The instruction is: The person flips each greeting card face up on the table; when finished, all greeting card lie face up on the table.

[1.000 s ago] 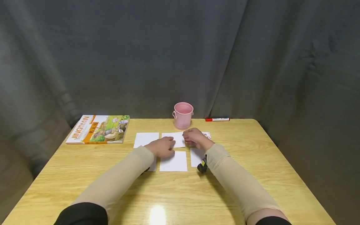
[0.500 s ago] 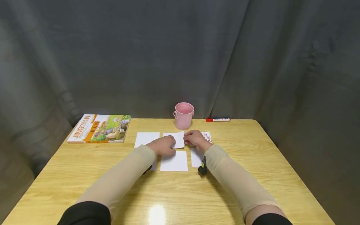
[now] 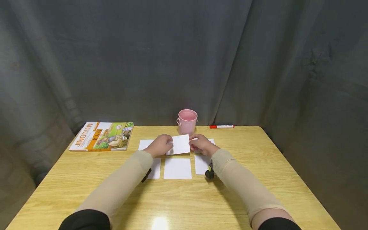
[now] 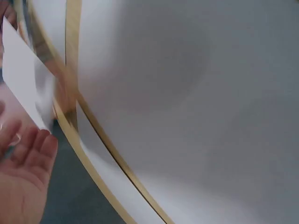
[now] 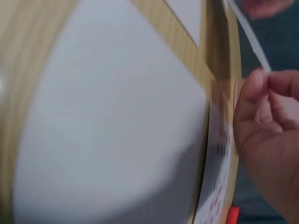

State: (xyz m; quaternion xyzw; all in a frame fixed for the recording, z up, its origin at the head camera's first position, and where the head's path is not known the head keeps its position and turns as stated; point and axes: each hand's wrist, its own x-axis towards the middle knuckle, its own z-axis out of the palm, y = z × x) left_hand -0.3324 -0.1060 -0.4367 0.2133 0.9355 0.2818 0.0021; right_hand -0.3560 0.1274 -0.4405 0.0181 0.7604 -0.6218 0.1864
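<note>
Peeled up further since a moment ago, the white paper card [image 3: 181, 144] tilts in front of the pink bucket [image 3: 187, 123], so lifting seems underway; its longer-looking side runs left to right, rising rightward. The right hand [image 3: 202, 144] pinches its right edge; the left hand [image 3: 160, 145] has drawn back to the left edge, its grip unclear.

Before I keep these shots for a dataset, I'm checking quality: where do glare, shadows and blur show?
Head view: white glare on the table near the bottom edge, shadows beside the sleeves; left wrist view: large card dimly shaded, lifted card smeared at one end; right wrist view: dark shadow across the foreground card, left hand blurred.
</note>
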